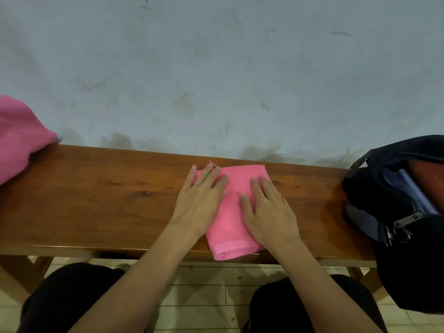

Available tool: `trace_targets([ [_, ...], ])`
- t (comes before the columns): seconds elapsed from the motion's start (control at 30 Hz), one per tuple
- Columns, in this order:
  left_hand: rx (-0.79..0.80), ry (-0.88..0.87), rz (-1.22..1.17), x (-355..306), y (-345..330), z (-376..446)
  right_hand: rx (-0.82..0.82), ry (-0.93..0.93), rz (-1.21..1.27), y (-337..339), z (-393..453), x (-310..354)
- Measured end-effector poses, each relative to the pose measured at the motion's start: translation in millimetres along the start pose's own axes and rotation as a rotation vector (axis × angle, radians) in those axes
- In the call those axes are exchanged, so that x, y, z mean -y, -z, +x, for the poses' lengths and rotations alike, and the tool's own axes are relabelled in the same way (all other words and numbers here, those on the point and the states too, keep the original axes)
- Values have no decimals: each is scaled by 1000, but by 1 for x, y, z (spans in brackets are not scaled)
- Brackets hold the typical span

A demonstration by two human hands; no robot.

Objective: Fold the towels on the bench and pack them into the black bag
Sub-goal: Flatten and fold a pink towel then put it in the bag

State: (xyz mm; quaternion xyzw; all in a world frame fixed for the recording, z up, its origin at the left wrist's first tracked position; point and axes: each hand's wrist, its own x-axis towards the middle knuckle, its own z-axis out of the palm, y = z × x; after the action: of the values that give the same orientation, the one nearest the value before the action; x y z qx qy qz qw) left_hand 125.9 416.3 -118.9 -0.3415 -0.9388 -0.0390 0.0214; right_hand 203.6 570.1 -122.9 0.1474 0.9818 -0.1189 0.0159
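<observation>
Fingers: left hand (pixel 201 200) and right hand (pixel 269 207) lie flat, straight fingers pressing, gripping nothing.
Towel: folded pink towel (pixel 234 219) under both palms, long way pointing toward the wall.
Bag: open black bag (pixel 398 207) sits well off right; right hand nearer.

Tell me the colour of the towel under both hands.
Pink: the folded towel on the bench, shown best in the head view.

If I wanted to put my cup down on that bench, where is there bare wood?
The widest bare patch of bench lies between the pink pile at the left end and the left hand. A narrower strip lies between the right hand and the black bag. The middle is crowded: both hands press flat on the folded towel.
</observation>
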Motion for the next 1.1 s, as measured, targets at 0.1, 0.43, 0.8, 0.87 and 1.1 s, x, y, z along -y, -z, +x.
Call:
trace_targets([
  [0.1, -4, 104, -50, -13, -1, -3, -39, -83, -10, 0, -10, 9],
  [0.43, 130, -17, -239, -5, -13, 0, -122, -215, 78, 6, -2, -5],
  [0.8, 26, 388, -711, -5, 13, -11, -38, -400, 293, 17, -6, -21],
  [0.87, 18, 371, -724, 2, 11, -11, -13, -383, 303, 17, -7, -20],
  [1.1, -76, 271, -868, 0, 9, -10, -102, -250, 588, 17, -8, -15],
])
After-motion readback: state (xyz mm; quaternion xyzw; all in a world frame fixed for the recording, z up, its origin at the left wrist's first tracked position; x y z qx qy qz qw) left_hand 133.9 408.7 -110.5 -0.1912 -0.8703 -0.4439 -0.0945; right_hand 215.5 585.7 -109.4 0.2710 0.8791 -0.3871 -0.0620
